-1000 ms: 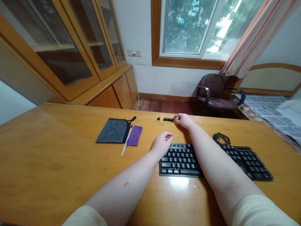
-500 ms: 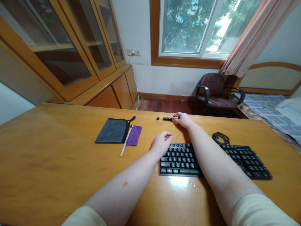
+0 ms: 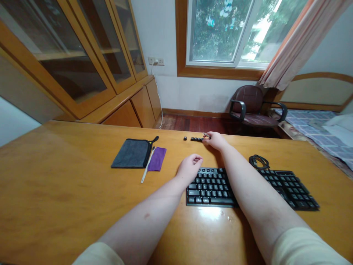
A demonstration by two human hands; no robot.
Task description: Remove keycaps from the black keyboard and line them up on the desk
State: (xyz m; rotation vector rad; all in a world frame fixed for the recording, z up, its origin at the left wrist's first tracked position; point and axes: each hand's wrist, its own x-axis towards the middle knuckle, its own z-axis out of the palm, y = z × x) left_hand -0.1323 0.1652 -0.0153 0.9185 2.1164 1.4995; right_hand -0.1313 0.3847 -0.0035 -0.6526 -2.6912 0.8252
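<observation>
My right hand (image 3: pixel 213 141) is at the far edge of the desk, its fingers closed on a thin metal tool (image 3: pixel 205 135) whose kind is too small to tell. Its fingertips touch the right end of a short row of black keycaps (image 3: pixel 196 139). One loose keycap (image 3: pixel 185 138) lies a little to the left of that row. Loosely curled, my left hand (image 3: pixel 189 168) rests at the upper left corner of a black keyboard (image 3: pixel 211 187), with nothing visible in its fingers. My right forearm crosses above the keyboard and hides its middle.
A coiled black cable (image 3: pixel 258 162) lies behind the keyboard. On the left are a folded grey cloth (image 3: pixel 131 153), a purple cloth (image 3: pixel 157 159) and a white toothbrush (image 3: pixel 148 165). Beyond the wooden desk (image 3: pixel 68 191) stand an armchair (image 3: pixel 249 105) and a glass-door cabinet (image 3: pixel 116 86).
</observation>
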